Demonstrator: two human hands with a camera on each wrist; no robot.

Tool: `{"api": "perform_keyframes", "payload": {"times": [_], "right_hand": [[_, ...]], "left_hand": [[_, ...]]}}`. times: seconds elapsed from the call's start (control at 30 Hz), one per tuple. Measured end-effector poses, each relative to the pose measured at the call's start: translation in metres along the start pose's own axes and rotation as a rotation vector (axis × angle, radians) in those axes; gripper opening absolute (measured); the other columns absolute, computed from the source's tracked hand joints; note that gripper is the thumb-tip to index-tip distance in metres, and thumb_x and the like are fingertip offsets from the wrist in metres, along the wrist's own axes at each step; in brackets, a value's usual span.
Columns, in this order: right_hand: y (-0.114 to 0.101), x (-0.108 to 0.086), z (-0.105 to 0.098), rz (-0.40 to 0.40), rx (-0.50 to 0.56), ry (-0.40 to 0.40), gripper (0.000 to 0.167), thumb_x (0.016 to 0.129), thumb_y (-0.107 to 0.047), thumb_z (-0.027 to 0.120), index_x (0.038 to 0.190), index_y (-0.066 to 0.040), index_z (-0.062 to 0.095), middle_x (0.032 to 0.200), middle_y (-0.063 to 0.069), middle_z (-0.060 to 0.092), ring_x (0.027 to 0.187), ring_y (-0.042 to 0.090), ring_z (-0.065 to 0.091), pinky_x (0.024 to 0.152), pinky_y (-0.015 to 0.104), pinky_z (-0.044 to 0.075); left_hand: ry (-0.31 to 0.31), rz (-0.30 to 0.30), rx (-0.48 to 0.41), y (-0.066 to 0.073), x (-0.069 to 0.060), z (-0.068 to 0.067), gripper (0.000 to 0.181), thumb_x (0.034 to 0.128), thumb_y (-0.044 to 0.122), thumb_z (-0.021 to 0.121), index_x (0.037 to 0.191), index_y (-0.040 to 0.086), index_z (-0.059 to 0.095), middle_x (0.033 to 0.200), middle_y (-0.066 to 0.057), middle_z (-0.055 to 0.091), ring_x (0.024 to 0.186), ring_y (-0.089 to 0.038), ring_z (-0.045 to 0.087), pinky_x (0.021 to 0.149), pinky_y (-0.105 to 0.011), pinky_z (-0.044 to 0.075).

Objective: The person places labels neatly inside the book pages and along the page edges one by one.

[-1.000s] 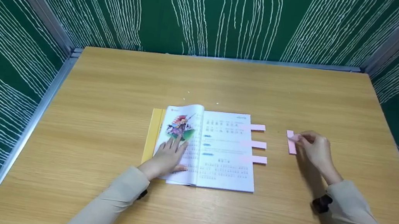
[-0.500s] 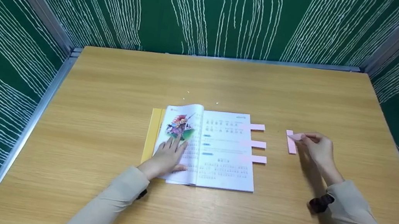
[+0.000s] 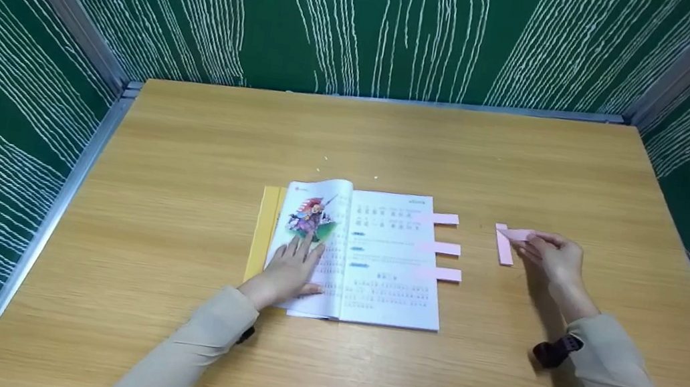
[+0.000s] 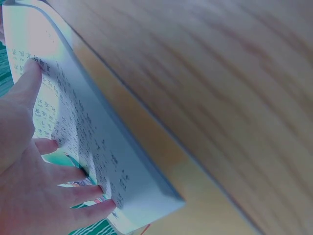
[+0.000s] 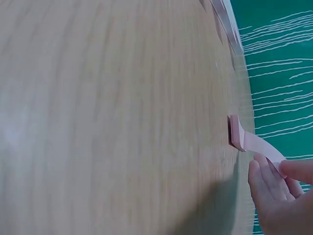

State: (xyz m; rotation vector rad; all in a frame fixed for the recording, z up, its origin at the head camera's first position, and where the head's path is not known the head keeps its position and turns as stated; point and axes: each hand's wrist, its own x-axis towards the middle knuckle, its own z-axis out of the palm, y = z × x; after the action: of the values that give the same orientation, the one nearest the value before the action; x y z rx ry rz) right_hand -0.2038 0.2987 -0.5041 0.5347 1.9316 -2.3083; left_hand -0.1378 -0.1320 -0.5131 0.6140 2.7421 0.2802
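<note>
An open book [image 3: 385, 293] with printed pages lies at the middle of the table. My left hand [image 3: 287, 274] rests on its left page with the fingers spread, below a coloured picture [image 3: 312, 218]. In the left wrist view, that hand [image 4: 39, 171] lies over the printed page [image 4: 88, 127]. To the right of the book is a pad of pink sticky notes [image 3: 504, 248]. My right hand [image 3: 556, 264] pinches the end of the top sticky note [image 3: 520, 234]. In the right wrist view this strip [image 5: 261, 145] bends up from the pad [image 5: 236, 132], apparently still joined to it.
Three pink sticky notes [image 3: 448, 249] stick out past the book's right edge. The book's yellow cover [image 3: 263, 236] shows at the left. Small white specks [image 3: 325, 158] dot the table [image 3: 189, 151] behind the book. Green panels with white lines [image 3: 422, 29] surround the table.
My right hand has moved slightly to the right, pulling the pinched sticky note, and more of the strip shows between hand and pad. The left hand has stayed in place on the page.
</note>
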Motion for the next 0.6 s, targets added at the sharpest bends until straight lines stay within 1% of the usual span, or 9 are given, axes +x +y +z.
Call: {"api": "perform_keyframes", "payload": {"times": [0.17, 0.27, 0.47, 0.6], "right_hand": [[0.0007, 0.0016, -0.0013, 0.033, 0.028, 0.019, 0.011, 0.085, -0.001, 0.055, 0.077, -0.009, 0.059, 0.067, -0.003, 0.065, 0.065, 0.007, 0.064, 0.065, 0.019, 0.051], [0.0011, 0.0018, -0.0018, 0.053, 0.103, 0.017, 0.012, 0.084, 0.001, 0.054, 0.077, -0.007, 0.059, 0.067, 0.000, 0.066, 0.065, 0.010, 0.065, 0.066, 0.021, 0.052], [0.0003, 0.0003, -0.0012, 0.081, 0.263, 0.021, 0.007, 0.083, 0.005, 0.052, 0.081, -0.001, 0.054, 0.068, 0.007, 0.066, 0.066, 0.016, 0.066, 0.069, 0.026, 0.052], [0.0004, -0.0006, -0.0018, 0.084, 0.311, 0.034, 0.008, 0.084, 0.006, 0.051, 0.082, -0.001, 0.055, 0.068, 0.008, 0.066, 0.066, 0.017, 0.066, 0.069, 0.026, 0.052]], "left_hand": [[-0.006, -0.009, -0.004, 0.0008, -0.0005, -0.0009, 0.081, 0.0822, 0.049, 0.050, 0.140, 0.003, 0.017, 0.144, -0.026, 0.003, 0.128, -0.045, 0.012, 0.103, -0.055, 0.015], [-0.009, -0.012, -0.005, 0.0010, -0.0006, -0.0011, 0.081, 0.0823, 0.049, 0.050, 0.140, 0.003, 0.017, 0.144, -0.026, 0.003, 0.128, -0.045, 0.012, 0.103, -0.055, 0.015], [-0.017, -0.015, -0.013, 0.0015, -0.0005, -0.0021, 0.081, 0.0823, 0.049, 0.049, 0.141, 0.004, 0.015, 0.144, -0.026, 0.003, 0.129, -0.045, 0.010, 0.103, -0.055, 0.014], [-0.022, -0.016, 0.000, 0.0011, 0.0006, -0.0010, 0.081, 0.0824, 0.049, 0.049, 0.141, 0.004, 0.016, 0.144, -0.025, 0.003, 0.129, -0.045, 0.011, 0.103, -0.055, 0.015]]}}
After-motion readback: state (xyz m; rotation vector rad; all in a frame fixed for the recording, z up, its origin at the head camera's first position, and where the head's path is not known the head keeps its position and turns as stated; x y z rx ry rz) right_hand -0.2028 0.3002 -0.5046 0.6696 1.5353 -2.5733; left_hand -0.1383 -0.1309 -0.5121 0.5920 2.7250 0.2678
